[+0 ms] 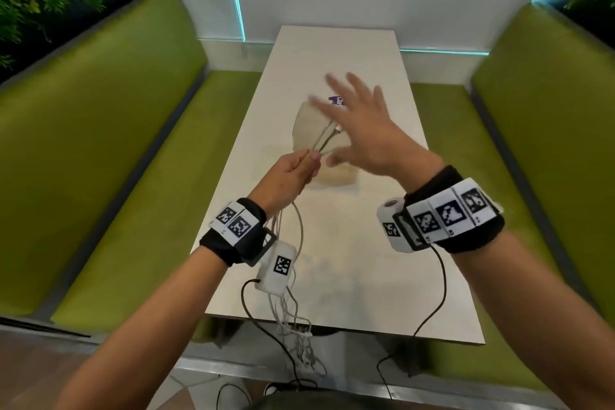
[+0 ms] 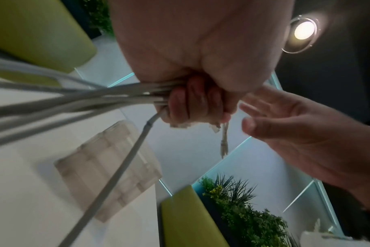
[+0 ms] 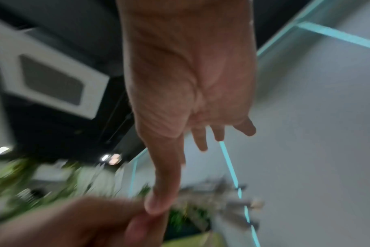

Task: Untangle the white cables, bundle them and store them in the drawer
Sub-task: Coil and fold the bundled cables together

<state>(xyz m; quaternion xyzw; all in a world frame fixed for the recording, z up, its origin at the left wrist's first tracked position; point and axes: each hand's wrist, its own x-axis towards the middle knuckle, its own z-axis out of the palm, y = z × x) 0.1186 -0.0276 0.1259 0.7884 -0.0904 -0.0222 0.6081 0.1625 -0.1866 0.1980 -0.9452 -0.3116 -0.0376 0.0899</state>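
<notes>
My left hand [image 1: 296, 170] grips a bunch of white cables [image 1: 293, 306] in a fist above the white table [image 1: 366, 276]. Short plug ends [image 1: 327, 138] stick out past the fingers. The long parts hang under my wrist and spill over the table's near edge. The left wrist view shows several cables [image 2: 74, 98] running into the fist [image 2: 192, 103], with one plug [image 2: 223, 143] dangling. My right hand [image 1: 359, 123] hovers open with spread fingers just beyond the left hand and holds nothing. Its thumb [image 3: 158, 200] touches the left hand's fingers [image 3: 108, 220].
A pale wooden box [image 1: 336, 175] sits on the table under my hands, also seen as the box [image 2: 108, 167] from the left wrist. A beige shape [image 1: 307, 128] and a purple-labelled item [image 1: 337, 100] lie behind it. Green benches [image 1: 116, 150] flank the narrow table.
</notes>
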